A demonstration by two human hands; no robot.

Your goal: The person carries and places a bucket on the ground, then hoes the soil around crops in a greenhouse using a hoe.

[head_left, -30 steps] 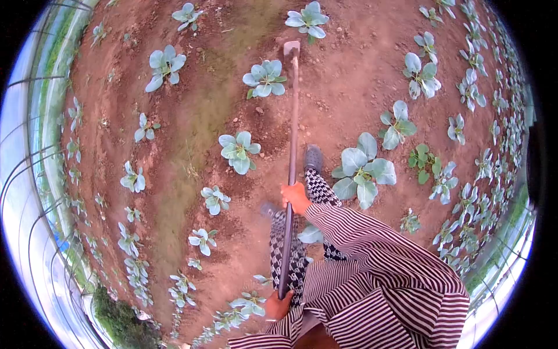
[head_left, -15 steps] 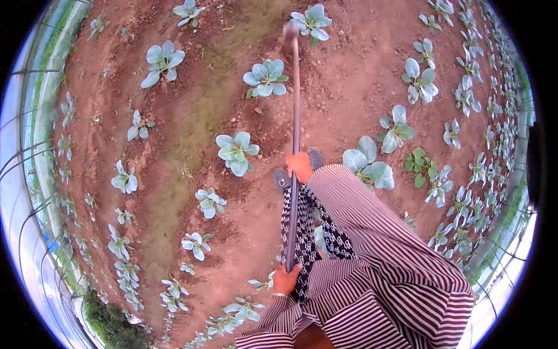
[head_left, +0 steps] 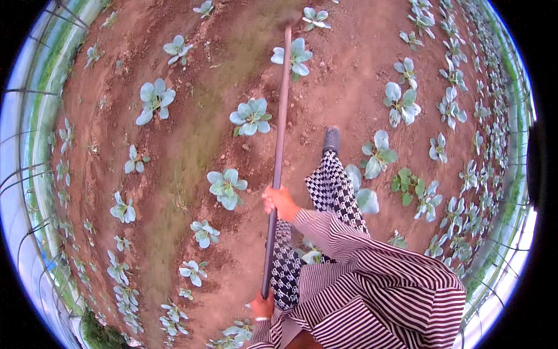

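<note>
A long-handled hoe [head_left: 281, 125] runs from near my body up the view, its head blurred at the far end beside a leafy plant [head_left: 315, 18]. My right hand [head_left: 280, 203] is wrapped round the middle of the handle. Near the handle's lower end, my left hand [head_left: 262, 305] is closed on it, close to my thigh. The upper part of the handle passes over the left side of another blue-green plant [head_left: 299, 56]. Left of the handle grows a broad-leaved plant [head_left: 251, 116].
Rows of similar plants [head_left: 155, 100] stand in reddish soil on both sides. A plant [head_left: 226, 188] grows left of my right hand. My grey shoe [head_left: 332, 139] is on the soil at the right. Curved greenhouse ribs [head_left: 26, 174] line the left edge.
One foot has stepped forward to the right of the handle. The plants sit lower in view. Both hands have shifted left and down with the hoe, whose head now lies beside a farther plant.
</note>
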